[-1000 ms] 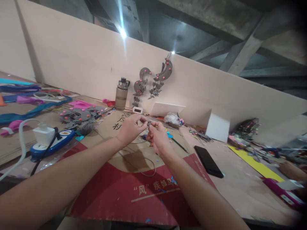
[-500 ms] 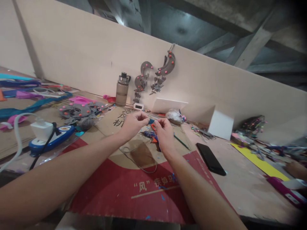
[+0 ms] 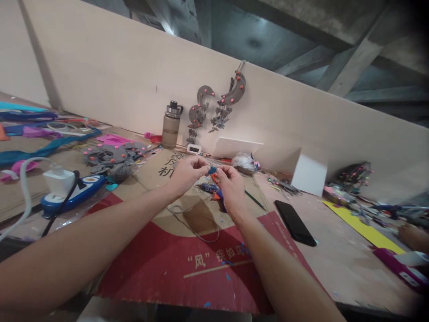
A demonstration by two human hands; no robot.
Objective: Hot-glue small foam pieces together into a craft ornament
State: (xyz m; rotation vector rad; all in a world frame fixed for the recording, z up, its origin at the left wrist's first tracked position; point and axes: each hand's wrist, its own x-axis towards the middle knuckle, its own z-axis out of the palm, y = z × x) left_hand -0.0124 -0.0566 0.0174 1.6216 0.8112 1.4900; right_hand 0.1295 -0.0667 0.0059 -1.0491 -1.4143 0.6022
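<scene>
Two bare hands meet at the middle of the frame, and between them sits one small blue piece [image 3: 211, 170]. Starting at the far left edge: coloured strips of blue and pink material [image 3: 40, 145] lie across the desk [image 3: 338, 264], and just below them a white charger block [image 3: 59, 181] sits on a blue device [image 3: 75, 193], a pale cable curling away toward the lower left corner. Moving right, there's a heap of grey felt shapes with pink dots [image 3: 112, 157], and behind it, up against the pale back board, a brownish water bottle [image 3: 171, 125] stands upright. Now the centre: the left hand [image 3: 186, 172] comes in from the lower left, fingers curled, thumb and forefinger pinching one end of the blue piece. The right hand [image 3: 229, 184] pinches the other end, fingertips nearly touching the left's. The piece is held above the red and brown cardboard sheet [image 3: 187, 264], with a thin grey wire loop [image 3: 196, 223] lying beneath the hands. Above them, grey curved ornaments [image 3: 217, 107] hang on the board. Right of centre, a black phone [image 3: 295, 222] lies flat on the desk. Farther right, a yellow strip [image 3: 363, 228], and at the right edge another person's hand [image 3: 414, 237], blurred.
</scene>
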